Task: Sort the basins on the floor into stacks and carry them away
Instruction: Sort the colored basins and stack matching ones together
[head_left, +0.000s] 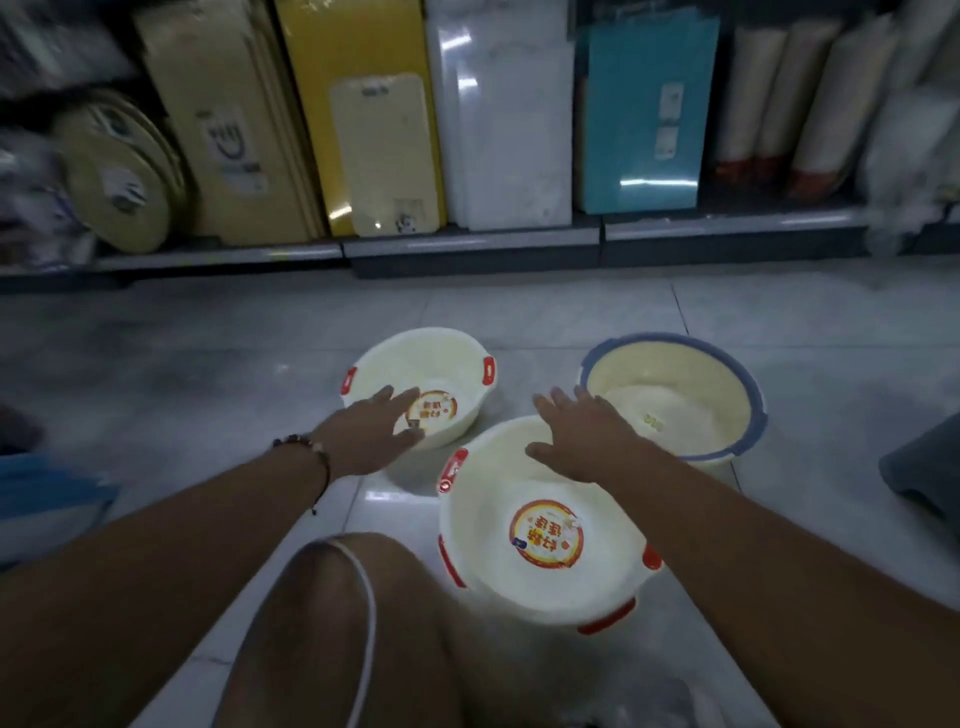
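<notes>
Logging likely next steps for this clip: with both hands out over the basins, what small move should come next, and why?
Probably the left hand closes on the near rim of the small red-handled basin to lift it into the large red-handled basin. Both carry the same red sticker and handles, so they look like a nesting pair; the blue-rimmed basin differs. Neither hand, including the right hand, has a grip yet.

A pale, glossy tiled floor (208, 374) is seen, with dark grout lines. Three basins are set on it, close together: a small cream basin with red handles (447, 358) at the back left, a larger cream basin with red handles (498, 566) nearest, and a cream basin with a blue rim (691, 395) at the back right, just beside the larger one.
</notes>
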